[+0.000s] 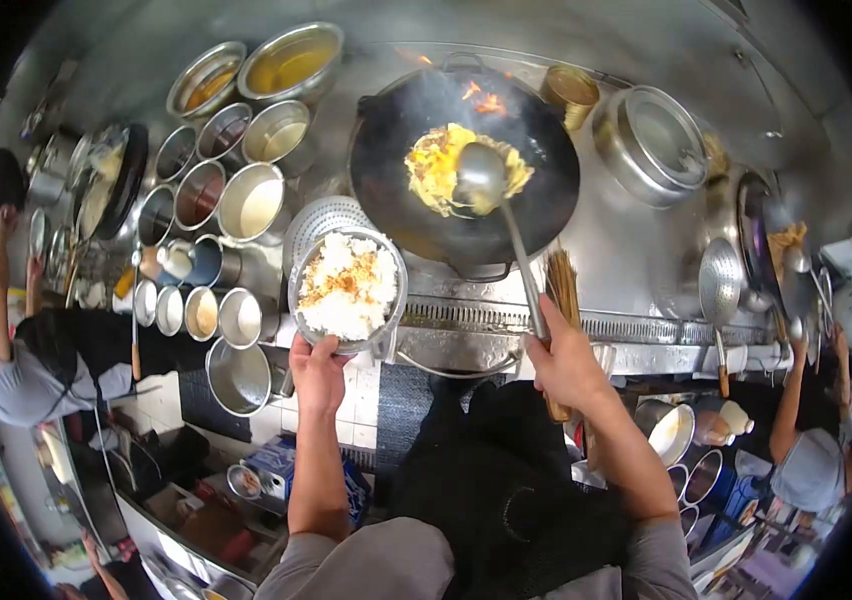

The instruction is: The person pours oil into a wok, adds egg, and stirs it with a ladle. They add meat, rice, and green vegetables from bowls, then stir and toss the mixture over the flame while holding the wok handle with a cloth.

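Observation:
My left hand (318, 372) grips the near rim of a metal bowl of white rice (348, 285), held beside the wok. A long metal ladle (483, 180) is in my right hand (563, 362), gripped by its handle. The ladle's cup rests on yellow scrambled egg (441, 160) in the black wok (386, 170). Small flames show at the wok's far rim.
Several steel pots of sauces and seasonings (251, 200) stand left of the wok. A lidded steel pot (652, 142) sits to the right. A perforated strainer (326, 218) lies behind the rice bowl. Other people work at the left (21, 370) and right (811, 450).

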Demonstrator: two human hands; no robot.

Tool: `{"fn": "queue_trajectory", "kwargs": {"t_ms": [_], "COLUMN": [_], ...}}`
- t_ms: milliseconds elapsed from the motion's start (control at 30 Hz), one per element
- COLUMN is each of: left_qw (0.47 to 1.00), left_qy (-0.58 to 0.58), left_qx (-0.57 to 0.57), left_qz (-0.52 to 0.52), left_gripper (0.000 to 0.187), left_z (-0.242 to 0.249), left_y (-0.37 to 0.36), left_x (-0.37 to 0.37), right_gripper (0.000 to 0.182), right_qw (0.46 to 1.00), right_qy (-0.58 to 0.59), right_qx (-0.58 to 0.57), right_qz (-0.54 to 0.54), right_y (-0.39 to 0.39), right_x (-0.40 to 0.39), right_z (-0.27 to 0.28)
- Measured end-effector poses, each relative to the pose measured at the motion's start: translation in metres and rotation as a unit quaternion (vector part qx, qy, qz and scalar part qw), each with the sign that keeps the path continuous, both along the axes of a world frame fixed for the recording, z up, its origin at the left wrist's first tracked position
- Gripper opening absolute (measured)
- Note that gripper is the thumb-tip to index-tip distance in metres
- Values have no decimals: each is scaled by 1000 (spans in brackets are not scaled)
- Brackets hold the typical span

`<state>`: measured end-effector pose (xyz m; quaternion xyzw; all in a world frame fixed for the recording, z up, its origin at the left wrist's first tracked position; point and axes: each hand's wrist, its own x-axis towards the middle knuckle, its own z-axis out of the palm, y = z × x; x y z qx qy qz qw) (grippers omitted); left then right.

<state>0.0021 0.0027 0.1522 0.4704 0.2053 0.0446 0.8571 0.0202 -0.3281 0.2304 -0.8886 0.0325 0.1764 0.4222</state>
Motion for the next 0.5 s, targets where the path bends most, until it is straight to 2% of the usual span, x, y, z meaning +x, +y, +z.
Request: {"fn": "queue_trajectory", "kwargs": {"t_ms": [33, 67, 100, 133, 167, 200, 233, 267, 333, 400, 433, 500], "left_qw": [1000, 1000, 1000, 1000, 1000, 1000, 1000, 1000, 999, 993, 990, 971], "left_qy": [4, 1, 0, -3, 0, -8, -11, -15, -30, -39, -81, -46], "left_qx": [-19, -22, -24, -27, -17, -19, -10, 1, 25, 107, 110, 233], "left_qz": [11, -1, -3, -3, -4, -8, -12, -16, -18, -18, -18, -20], "left_gripper": [31, 31, 30, 29, 27, 27, 26, 25, 25, 26, 27, 30], "left_z": [-6, -8, -9, -8, -5, -2, 1, 5, 14, 23, 24, 19], "left_y": [-5, -12, -19, -26, -33, -36, -36, -35, -34, -36, -39, -43], "left_x": [10, 20, 28, 38, 47, 52, 59, 66, 79, 106, 122, 161], "right_gripper": [65, 66, 67, 71, 69, 67, 61, 61, 57, 59, 61, 64], "right_qw": [1000, 984, 937, 936, 981, 999, 961, 959, 945, 945, 944, 943], "right_qy": [-1, 89, 170, 172, 89, 3, -258, -268, -234, -201, -172, -139], "right_qx": [-2, 143, 285, 287, 162, 32, -88, -88, -228, -255, -279, -300], "right_qz": [-13, -63, -108, -111, -64, -16, 42, 40, 15, 26, 30, 31], "right_y": [-4, -12, -20, -25, -24, -22, -26, -31, -43, -63, -75, -89], "right_x": [7, 26, 43, 58, 66, 74, 73, 69, 60, 41, 28, 2], "right_z": [1, 2, 4, -12, -29, -49, -82, -75, -53, -36, -38, -41]}}
